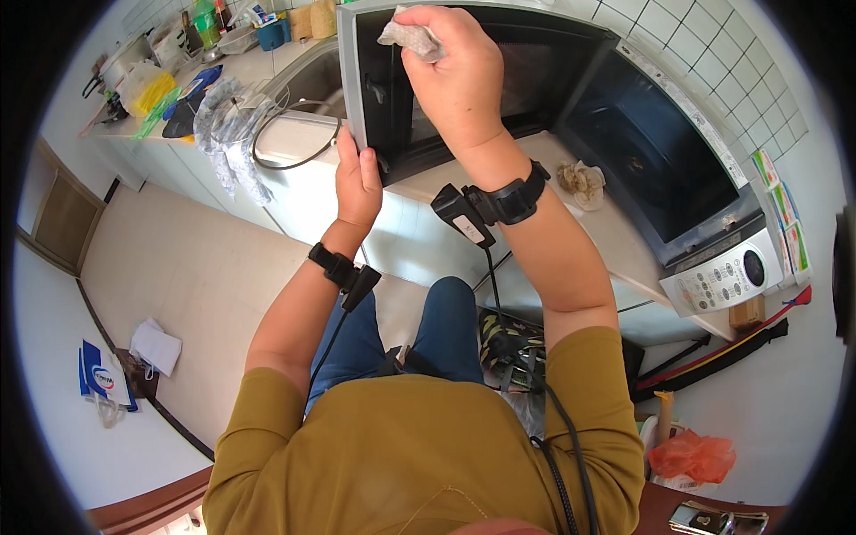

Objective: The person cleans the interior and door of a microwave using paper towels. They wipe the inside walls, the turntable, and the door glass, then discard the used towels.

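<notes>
A microwave oven (659,144) stands on the counter with its door (528,80) swung wide, the dark inside showing. My left hand (358,180) grips the door's lower outer corner, thumb and fingers on either side of the edge. In my right hand (461,80) is a crumpled white wipe (411,39), held beside the top of the door's inner face. Used, brown-stained crumpled wipes (580,184) lie on the counter before the oven opening. The control panel (725,273) with its dial faces up at the right.
A roller ring (297,166) overhangs the counter's front edge, beside a patterned cloth (231,177) and clear glassware. Behind the door is a steel sink (314,77). Bags and bottles crowd the far left counter. Black straps (712,358) hang at the right; cables run from both wrist devices.
</notes>
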